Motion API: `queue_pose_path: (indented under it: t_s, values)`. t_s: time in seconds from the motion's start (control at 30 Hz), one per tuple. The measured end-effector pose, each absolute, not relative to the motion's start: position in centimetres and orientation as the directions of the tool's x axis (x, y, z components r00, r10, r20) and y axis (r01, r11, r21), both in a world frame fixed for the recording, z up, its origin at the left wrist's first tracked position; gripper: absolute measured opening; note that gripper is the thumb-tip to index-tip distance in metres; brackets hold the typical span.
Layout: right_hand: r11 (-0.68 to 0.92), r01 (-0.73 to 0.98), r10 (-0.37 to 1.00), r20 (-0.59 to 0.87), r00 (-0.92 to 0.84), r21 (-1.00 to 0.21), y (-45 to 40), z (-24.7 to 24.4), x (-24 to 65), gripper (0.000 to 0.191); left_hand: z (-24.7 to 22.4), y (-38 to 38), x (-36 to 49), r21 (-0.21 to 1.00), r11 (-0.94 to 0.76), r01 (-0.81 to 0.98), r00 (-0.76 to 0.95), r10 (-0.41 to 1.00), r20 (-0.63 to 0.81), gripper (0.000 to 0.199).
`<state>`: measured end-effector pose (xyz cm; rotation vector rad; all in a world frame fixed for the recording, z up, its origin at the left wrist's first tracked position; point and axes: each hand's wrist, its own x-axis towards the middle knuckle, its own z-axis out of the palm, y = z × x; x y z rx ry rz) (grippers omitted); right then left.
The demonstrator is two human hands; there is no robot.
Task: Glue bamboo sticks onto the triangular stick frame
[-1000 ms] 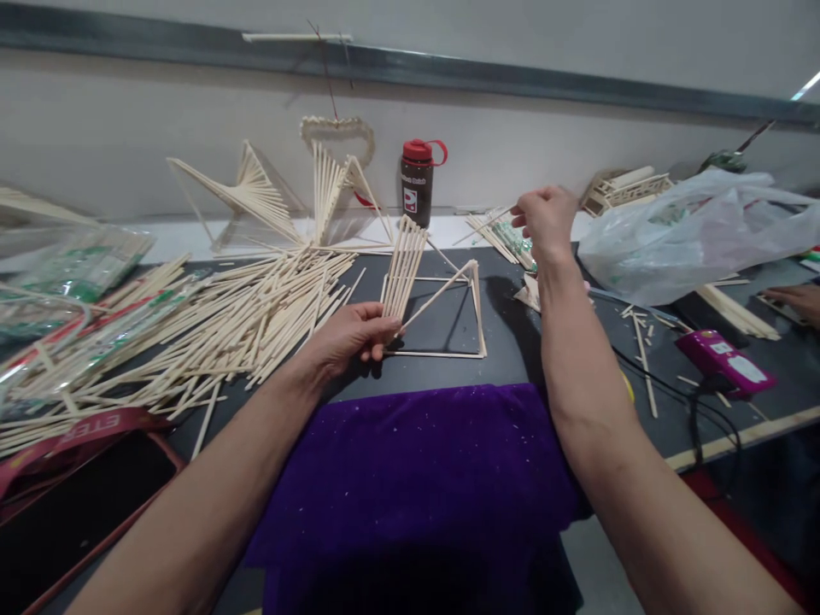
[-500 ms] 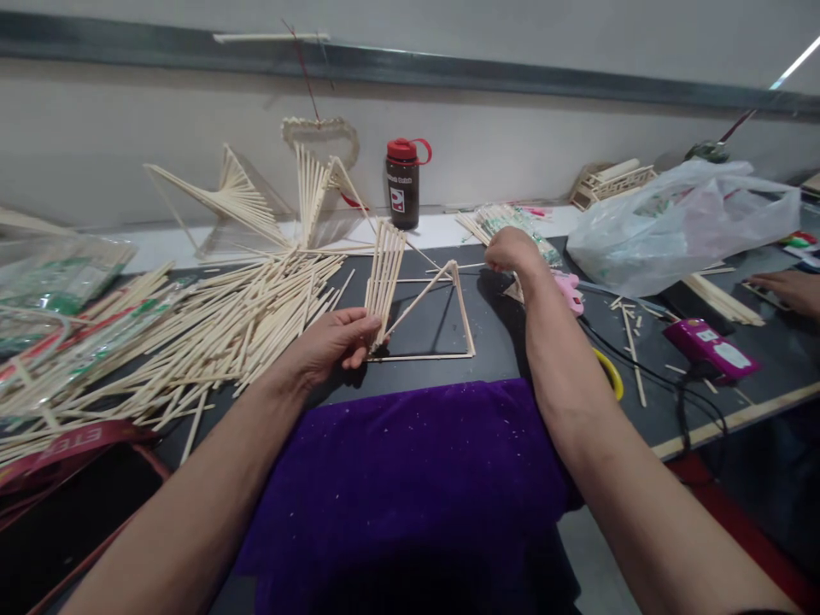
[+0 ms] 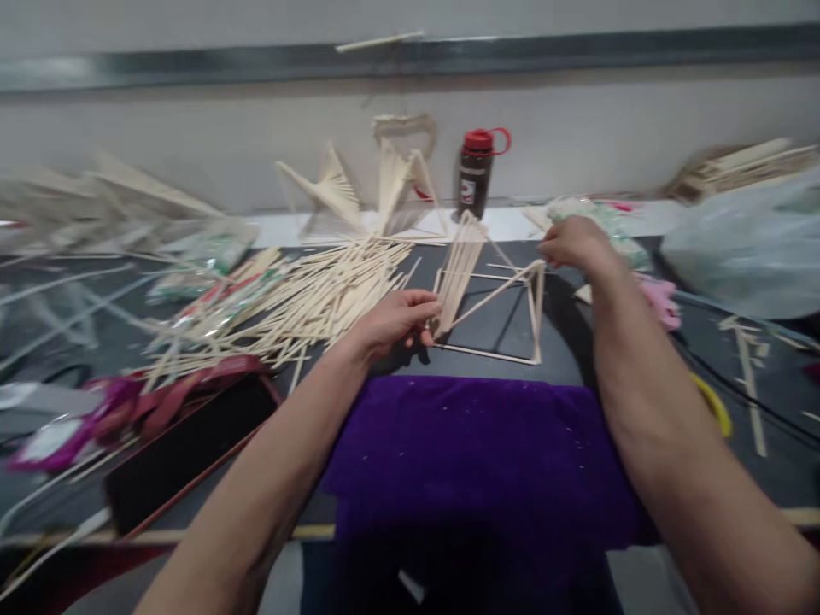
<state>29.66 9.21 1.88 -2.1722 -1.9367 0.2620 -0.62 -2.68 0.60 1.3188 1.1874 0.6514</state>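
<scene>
A frame of thin wooden sticks stands on the dark table, with a slanted row of sticks rising at its left side. My left hand pinches the foot of that row at the frame's left corner. To the right of the frame and a little behind it, my right hand is closed above the table; anything between its fingertips is too small to tell. A large heap of loose sticks lies left of the frame. Purple cloth covers the near edge in front of it.
Behind the frame stands a dark bottle with a red lid. Finished stick models lean near the wall. A plastic bag lies at right, a black phone at left, and yellow scissor handles beside my right forearm.
The view has swung left, so everything appears further right. My left hand still holds the stick frame. My right hand stays closed behind and right of it.
</scene>
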Motion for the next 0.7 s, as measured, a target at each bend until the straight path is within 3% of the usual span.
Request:
queue_pose_path:
  t_s: [0.07,0.13,0.2,0.27,0.43,0.53,0.7]
  values:
    - [-0.094,0.974,0.995,0.008,0.098,-0.206,9.3,1.8,29.3,0.014,2.4,-3.1,-2.4,0.957,0.114,0.265,0.187,0.968,-0.167,0.025]
    - [-0.104,0.977,0.994,-0.005,0.105,-0.184,9.5,1.6,29.3,0.017,4.3,-3.7,-4.7,0.966,-0.026,0.256,-0.05,0.998,0.04,0.026]
    - [-0.11,0.978,0.994,-0.018,0.109,-0.176,9.8,1.4,29.4,0.019,5.7,-4.6,-6.8,0.951,-0.129,0.283,-0.237,0.951,0.199,0.023]
    - [-0.113,0.98,0.994,-0.026,0.11,-0.161,9.9,1.3,29.4,0.02,6.3,-5.9,-8.0,0.933,-0.167,0.319,-0.291,0.92,0.264,0.02]
    - [-0.136,0.983,0.99,-0.037,0.133,-0.123,9.5,1.6,28.7,0.017,4.6,-9.4,-7.2,0.886,-0.067,0.459,-0.226,0.956,0.189,0.016]
    - [-0.133,0.979,0.991,-0.043,0.128,-0.156,9.1,1.9,28.2,0.017,3.4,-10.9,-6.6,0.777,0.031,0.629,-0.199,0.972,0.123,0.018]
    - [-0.126,0.972,0.992,-0.053,0.118,-0.196,9.2,1.9,28.2,0.02,4.1,-12.8,-8.5,0.604,0.109,0.789,-0.247,0.958,0.148,0.02]
